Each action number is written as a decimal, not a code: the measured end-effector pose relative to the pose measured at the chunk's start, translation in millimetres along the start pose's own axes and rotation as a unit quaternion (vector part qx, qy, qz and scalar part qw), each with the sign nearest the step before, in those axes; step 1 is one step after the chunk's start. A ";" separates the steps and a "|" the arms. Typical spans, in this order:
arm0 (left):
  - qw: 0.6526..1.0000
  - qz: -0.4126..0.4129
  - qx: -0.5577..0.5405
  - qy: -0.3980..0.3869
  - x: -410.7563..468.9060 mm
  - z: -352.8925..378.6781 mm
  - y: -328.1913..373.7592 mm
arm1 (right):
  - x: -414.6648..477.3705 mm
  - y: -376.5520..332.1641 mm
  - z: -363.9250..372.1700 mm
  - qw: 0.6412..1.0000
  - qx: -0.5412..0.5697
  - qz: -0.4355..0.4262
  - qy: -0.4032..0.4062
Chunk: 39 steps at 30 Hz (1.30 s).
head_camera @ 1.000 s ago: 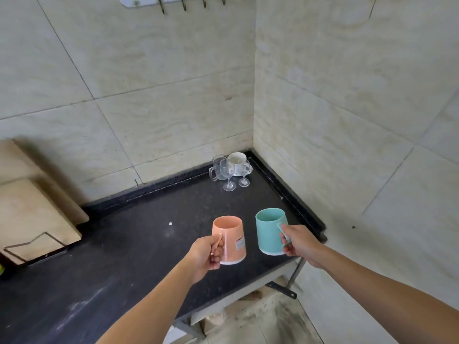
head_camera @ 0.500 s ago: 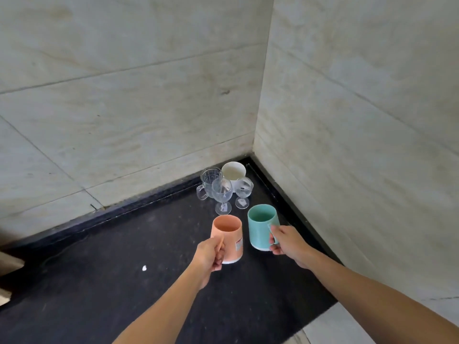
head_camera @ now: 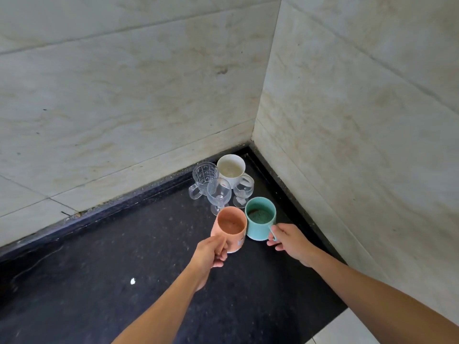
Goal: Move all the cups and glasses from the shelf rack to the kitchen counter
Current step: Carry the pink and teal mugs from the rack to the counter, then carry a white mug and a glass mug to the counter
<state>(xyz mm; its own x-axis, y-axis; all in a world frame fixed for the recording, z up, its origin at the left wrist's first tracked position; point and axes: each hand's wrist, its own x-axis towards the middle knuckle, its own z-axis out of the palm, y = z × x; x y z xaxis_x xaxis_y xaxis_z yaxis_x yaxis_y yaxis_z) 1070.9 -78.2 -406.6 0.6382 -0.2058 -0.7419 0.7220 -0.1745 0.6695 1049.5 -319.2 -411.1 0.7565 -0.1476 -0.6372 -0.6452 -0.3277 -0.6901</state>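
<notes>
Left grip: my left hand [head_camera: 211, 252] is clenched around the handle side of the orange mug [head_camera: 229, 229], fingers wrapped and thumb on top.
Right grip: my right hand [head_camera: 289, 240] is closed on the handle of the teal mug [head_camera: 260, 218], fingers curled through and around it.
Orange mug: upright, mouth open toward me, a small label on its lower side; its rim sits just beside the teal mug's rim, the two nearly touching. I cannot tell whether its base is down on the bench.
Teal mug: upright, to the right of the orange one, low over the dark surface; contact with the bench is hidden from me.
Bench: black speckled bench [head_camera: 124, 281] running into a corner of pale tiled walls [head_camera: 124, 95], with a white fleck [head_camera: 132, 281] on it near my left forearm.
Corner group: a white cup [head_camera: 231, 167] stands deepest in the corner; a clear patterned glass mug [head_camera: 203, 178] is just left of it; a stemmed glass [head_camera: 219, 196] stands in front; a second, smaller stemmed glass [head_camera: 243, 188] is to its right.
Spacing: both mugs I hold are just in front of the two stemmed glasses, close to them.
</notes>
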 end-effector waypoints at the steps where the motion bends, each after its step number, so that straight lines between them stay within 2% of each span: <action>1: 1.000 0.001 0.009 0.002 0.7 -1.3 -3.0 | 0.4 2.0 -2.0 1.000 -0.012 -0.001 -0.001; 7: 0.993 0.019 0.115 0.036 -3.2 -1.6 -9.5 | -0.8 13.5 -6.5 0.998 -0.061 -0.009 0.015; 9: 0.981 0.040 0.179 0.059 -5.5 2.9 -7.5 | -3.0 14.5 -4.6 0.992 -0.117 -0.035 0.036; 11: 0.959 0.073 0.245 0.121 -11.9 5.2 -5.4 | -8.5 12.7 -3.3 0.973 -0.207 -0.060 0.084; 13: 0.945 0.100 0.261 0.171 -23.6 2.2 -5.3 | -17.2 9.1 -2.4 0.948 -0.277 -0.079 0.135; 16: 0.930 0.097 0.294 0.198 -48.6 -7.2 -11.0 | -32.7 -0.1 -0.9 0.909 -0.348 -0.141 0.183; 18: 0.921 0.089 0.318 0.207 -71.8 -13.1 -19.0 | -45.0 -9.8 3.6 0.895 -0.362 -0.187 0.182; 21: 0.906 0.078 0.347 0.229 -113.2 -18.4 -41.5 | -67.1 -22.9 19.1 0.878 -0.386 -0.254 0.122; 25: 0.883 0.054 0.357 0.299 -179.3 -18.0 -97.8 | -106.6 -25.4 56.8 0.825 -0.417 -0.381 0.011; 28: 0.870 0.029 0.350 0.345 -237.2 -15.1 -157.1 | -147.4 -16.0 97.8 0.762 -0.473 -0.437 -0.064; 32: 0.847 -0.038 0.327 0.416 -325.9 -14.0 -239.6 | -215.5 3.5 163.4 0.689 -0.494 -0.506 -0.157; 39: 0.800 -0.131 0.224 0.541 -489.7 13.3 -379.3 | -365.6 44.5 276.8 0.524 -0.510 -0.614 -0.297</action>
<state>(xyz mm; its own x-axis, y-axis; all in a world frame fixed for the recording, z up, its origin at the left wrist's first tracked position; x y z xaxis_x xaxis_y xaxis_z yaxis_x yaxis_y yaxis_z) 481.0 76.0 -296.7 0.5140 0.8055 -0.2949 0.8549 -0.4528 0.2532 714.6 -21.5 -303.9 0.1726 0.9762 -0.1311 0.9113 -0.2088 -0.3550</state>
